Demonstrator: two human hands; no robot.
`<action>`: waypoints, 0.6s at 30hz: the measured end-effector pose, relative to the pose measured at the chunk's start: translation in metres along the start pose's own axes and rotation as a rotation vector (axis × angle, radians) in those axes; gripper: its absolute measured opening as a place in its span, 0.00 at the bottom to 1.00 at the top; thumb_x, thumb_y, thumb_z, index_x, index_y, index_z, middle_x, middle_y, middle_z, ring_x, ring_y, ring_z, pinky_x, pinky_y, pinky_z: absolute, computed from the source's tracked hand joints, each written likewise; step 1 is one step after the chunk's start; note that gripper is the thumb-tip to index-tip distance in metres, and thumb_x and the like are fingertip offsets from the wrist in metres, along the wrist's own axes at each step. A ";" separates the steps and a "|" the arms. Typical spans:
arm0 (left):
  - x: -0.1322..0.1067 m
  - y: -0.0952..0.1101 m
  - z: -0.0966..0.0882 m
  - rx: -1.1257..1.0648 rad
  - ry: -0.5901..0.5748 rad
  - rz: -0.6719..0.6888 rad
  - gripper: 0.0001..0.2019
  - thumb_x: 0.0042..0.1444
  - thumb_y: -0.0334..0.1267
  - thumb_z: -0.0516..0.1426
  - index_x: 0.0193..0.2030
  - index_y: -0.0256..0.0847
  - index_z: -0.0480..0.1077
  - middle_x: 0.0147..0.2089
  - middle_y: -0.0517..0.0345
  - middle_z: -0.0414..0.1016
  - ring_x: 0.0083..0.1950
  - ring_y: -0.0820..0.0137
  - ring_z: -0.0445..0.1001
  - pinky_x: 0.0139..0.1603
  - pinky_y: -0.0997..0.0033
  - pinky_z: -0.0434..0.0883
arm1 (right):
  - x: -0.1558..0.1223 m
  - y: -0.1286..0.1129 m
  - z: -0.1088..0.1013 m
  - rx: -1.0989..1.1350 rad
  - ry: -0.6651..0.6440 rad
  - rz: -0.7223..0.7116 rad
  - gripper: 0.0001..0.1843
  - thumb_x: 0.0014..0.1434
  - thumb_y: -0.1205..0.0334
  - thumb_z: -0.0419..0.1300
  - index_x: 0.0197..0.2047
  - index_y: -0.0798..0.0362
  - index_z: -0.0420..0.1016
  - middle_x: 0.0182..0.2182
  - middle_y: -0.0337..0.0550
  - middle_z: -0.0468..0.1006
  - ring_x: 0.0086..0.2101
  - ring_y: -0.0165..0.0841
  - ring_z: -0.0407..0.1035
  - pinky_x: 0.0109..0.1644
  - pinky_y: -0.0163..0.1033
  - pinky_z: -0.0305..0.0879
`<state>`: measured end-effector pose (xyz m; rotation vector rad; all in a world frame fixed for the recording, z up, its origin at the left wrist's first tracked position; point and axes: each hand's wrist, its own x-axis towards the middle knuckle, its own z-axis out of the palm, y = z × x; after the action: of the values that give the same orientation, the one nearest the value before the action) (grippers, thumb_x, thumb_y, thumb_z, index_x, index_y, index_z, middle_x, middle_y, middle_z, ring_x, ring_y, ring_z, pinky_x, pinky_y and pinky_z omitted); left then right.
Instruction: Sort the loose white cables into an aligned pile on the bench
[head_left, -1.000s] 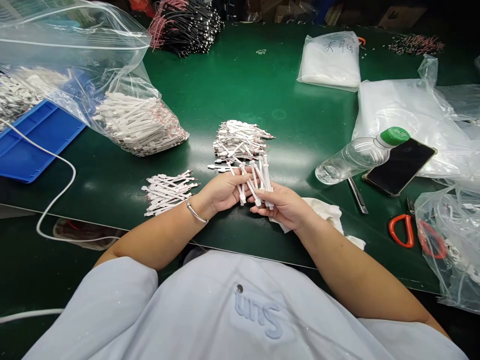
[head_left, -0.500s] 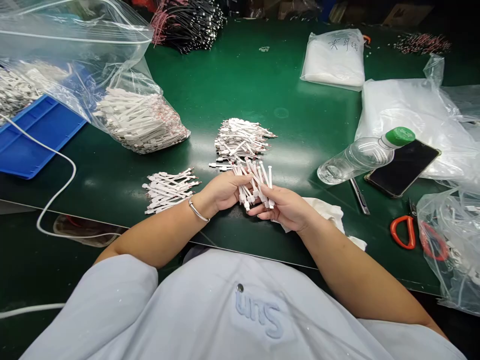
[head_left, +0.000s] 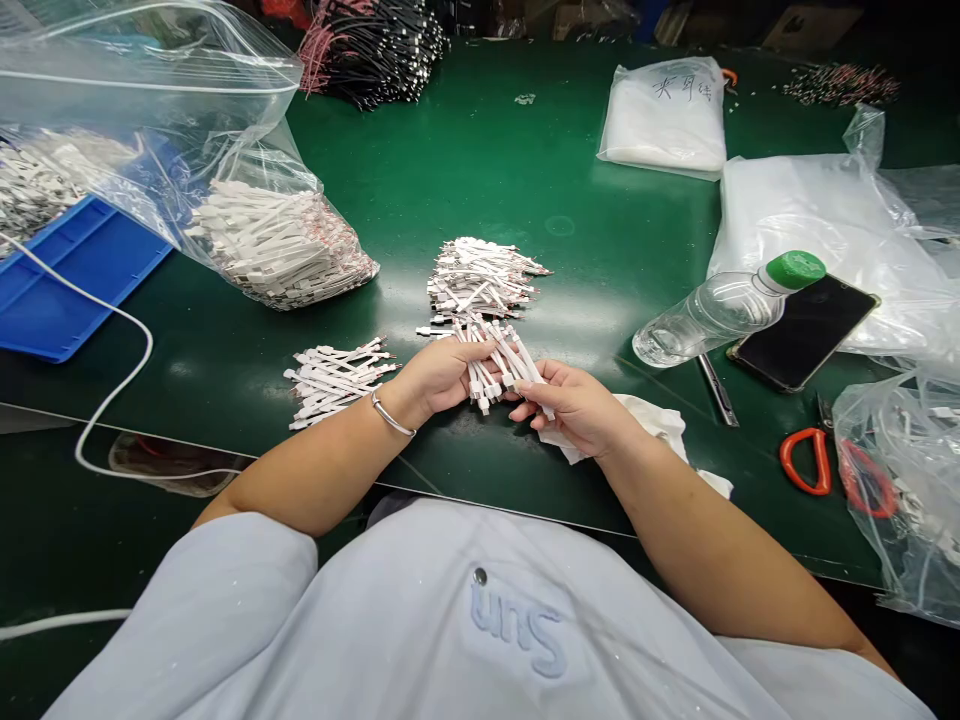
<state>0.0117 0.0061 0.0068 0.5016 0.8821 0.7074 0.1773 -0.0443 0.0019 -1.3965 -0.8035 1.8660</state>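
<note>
Several short white cables with plugs on their ends lie bunched in my left hand, the thumb across the top. My right hand pinches the end of a white cable at the bunch's right side; whether it has more than one I cannot tell. Just beyond my hands is a heap of the same cables, with reddish wire ends on its right. A smaller pile of cables lies left of my left wrist. Under my right wrist is a white cloth.
A clear bag of white cables stands left by a blue tray. On the right are a water bottle, a phone, a dark pen-like tool, orange-handled scissors and plastic bags. Black cables lie at the back.
My right hand has drawn slightly right and now pinches a cable at its near end. The cables in my left hand have fanned and shifted a little left.
</note>
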 end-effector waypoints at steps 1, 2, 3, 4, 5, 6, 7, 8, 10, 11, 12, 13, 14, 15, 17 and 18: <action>0.000 0.000 -0.001 0.003 -0.005 -0.006 0.10 0.60 0.25 0.52 0.34 0.28 0.74 0.29 0.48 0.78 0.28 0.69 0.76 0.35 0.69 0.75 | 0.000 0.000 0.000 -0.001 0.002 0.004 0.05 0.56 0.70 0.63 0.35 0.55 0.70 0.29 0.39 0.79 0.23 0.24 0.75 0.21 0.23 0.65; 0.000 0.001 -0.001 0.005 -0.007 -0.009 0.10 0.60 0.25 0.52 0.35 0.28 0.74 0.31 0.47 0.79 0.30 0.68 0.77 0.37 0.68 0.75 | -0.001 0.000 0.001 0.003 0.002 0.007 0.05 0.56 0.70 0.63 0.35 0.54 0.69 0.29 0.39 0.79 0.24 0.25 0.75 0.22 0.23 0.66; 0.000 0.001 -0.002 0.006 -0.009 -0.009 0.09 0.59 0.25 0.52 0.36 0.28 0.75 0.32 0.46 0.79 0.31 0.67 0.78 0.39 0.66 0.75 | -0.001 0.000 0.002 0.010 0.003 0.010 0.05 0.57 0.70 0.62 0.35 0.54 0.69 0.28 0.39 0.79 0.24 0.25 0.75 0.22 0.24 0.67; 0.000 0.001 -0.002 0.007 -0.018 -0.007 0.09 0.59 0.25 0.52 0.36 0.28 0.75 0.34 0.45 0.80 0.32 0.67 0.78 0.40 0.65 0.76 | -0.001 -0.001 0.003 0.015 0.007 0.012 0.04 0.58 0.70 0.61 0.35 0.54 0.68 0.27 0.39 0.79 0.24 0.26 0.75 0.23 0.24 0.67; 0.001 0.000 -0.003 0.009 -0.031 -0.005 0.08 0.58 0.25 0.53 0.37 0.28 0.74 0.34 0.45 0.80 0.33 0.66 0.79 0.40 0.64 0.76 | -0.001 -0.001 0.003 0.019 0.013 0.013 0.04 0.59 0.69 0.60 0.34 0.53 0.68 0.27 0.39 0.79 0.24 0.26 0.76 0.23 0.25 0.68; 0.002 -0.001 -0.003 0.012 -0.044 0.000 0.08 0.58 0.25 0.53 0.37 0.29 0.74 0.35 0.45 0.80 0.33 0.66 0.79 0.40 0.64 0.76 | -0.001 -0.001 0.004 0.023 0.021 0.012 0.04 0.59 0.69 0.59 0.34 0.53 0.68 0.26 0.38 0.78 0.24 0.26 0.76 0.23 0.25 0.68; 0.002 -0.001 -0.004 0.015 -0.053 0.007 0.07 0.57 0.24 0.54 0.37 0.29 0.74 0.35 0.45 0.80 0.34 0.66 0.79 0.41 0.64 0.76 | -0.001 -0.001 0.005 0.029 0.028 0.010 0.03 0.60 0.70 0.58 0.35 0.53 0.68 0.26 0.38 0.78 0.24 0.26 0.76 0.23 0.25 0.68; 0.003 -0.002 -0.005 0.018 -0.060 0.016 0.07 0.56 0.24 0.55 0.38 0.30 0.74 0.35 0.46 0.80 0.34 0.66 0.79 0.41 0.64 0.76 | -0.001 -0.001 0.005 0.037 0.033 0.010 0.03 0.61 0.70 0.58 0.36 0.53 0.69 0.27 0.38 0.78 0.24 0.26 0.76 0.23 0.25 0.69; 0.004 -0.003 -0.006 0.035 -0.076 0.035 0.07 0.52 0.23 0.57 0.37 0.30 0.74 0.34 0.47 0.80 0.33 0.66 0.79 0.40 0.66 0.75 | 0.000 -0.001 0.006 0.059 0.034 0.015 0.03 0.62 0.70 0.57 0.38 0.53 0.70 0.29 0.38 0.78 0.25 0.26 0.76 0.24 0.25 0.70; 0.004 -0.003 -0.007 0.053 -0.091 0.039 0.07 0.50 0.23 0.57 0.36 0.30 0.74 0.33 0.48 0.80 0.32 0.67 0.78 0.39 0.67 0.75 | 0.000 -0.001 0.006 0.070 0.031 0.022 0.03 0.62 0.70 0.57 0.39 0.53 0.71 0.29 0.39 0.79 0.25 0.26 0.76 0.25 0.25 0.71; 0.004 -0.003 -0.007 0.075 -0.111 0.041 0.07 0.48 0.22 0.58 0.35 0.30 0.74 0.32 0.49 0.79 0.30 0.68 0.78 0.38 0.68 0.75 | 0.000 -0.001 0.006 0.078 0.029 0.028 0.04 0.61 0.70 0.58 0.39 0.53 0.71 0.30 0.39 0.79 0.25 0.26 0.77 0.25 0.25 0.71; 0.004 -0.003 -0.007 0.096 -0.129 0.041 0.08 0.47 0.21 0.58 0.35 0.30 0.74 0.31 0.50 0.79 0.29 0.69 0.77 0.37 0.69 0.75 | 0.001 -0.001 0.006 0.081 0.031 0.035 0.04 0.61 0.70 0.58 0.39 0.53 0.72 0.30 0.40 0.79 0.26 0.25 0.77 0.26 0.24 0.72; 0.004 -0.003 -0.007 0.108 -0.142 0.041 0.08 0.46 0.21 0.58 0.34 0.30 0.74 0.30 0.51 0.79 0.28 0.69 0.77 0.36 0.69 0.74 | 0.001 -0.002 0.005 0.080 0.034 0.041 0.04 0.62 0.70 0.58 0.38 0.54 0.73 0.30 0.40 0.80 0.26 0.25 0.77 0.27 0.24 0.73; 0.003 -0.002 -0.007 0.109 -0.147 0.040 0.08 0.45 0.22 0.59 0.34 0.30 0.74 0.30 0.51 0.79 0.28 0.69 0.77 0.35 0.70 0.74 | 0.001 -0.002 0.005 0.077 0.034 0.047 0.05 0.62 0.70 0.57 0.38 0.54 0.74 0.30 0.40 0.80 0.27 0.25 0.77 0.27 0.24 0.73; 0.003 -0.001 -0.007 0.086 -0.141 0.040 0.07 0.46 0.23 0.60 0.34 0.31 0.74 0.30 0.51 0.79 0.29 0.68 0.77 0.35 0.69 0.74 | 0.002 -0.003 0.004 0.069 0.026 0.056 0.05 0.63 0.70 0.58 0.38 0.55 0.75 0.31 0.41 0.79 0.27 0.25 0.77 0.27 0.24 0.73; 0.003 -0.001 -0.007 0.075 -0.132 0.040 0.07 0.47 0.24 0.60 0.34 0.31 0.74 0.31 0.51 0.79 0.30 0.67 0.78 0.35 0.68 0.74 | 0.002 -0.003 0.003 0.063 0.017 0.060 0.04 0.62 0.69 0.58 0.38 0.55 0.75 0.30 0.41 0.79 0.27 0.25 0.77 0.26 0.24 0.72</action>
<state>0.0074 0.0082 0.0009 0.6272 0.7783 0.6717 0.1745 -0.0412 0.0042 -1.4099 -0.6957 1.9057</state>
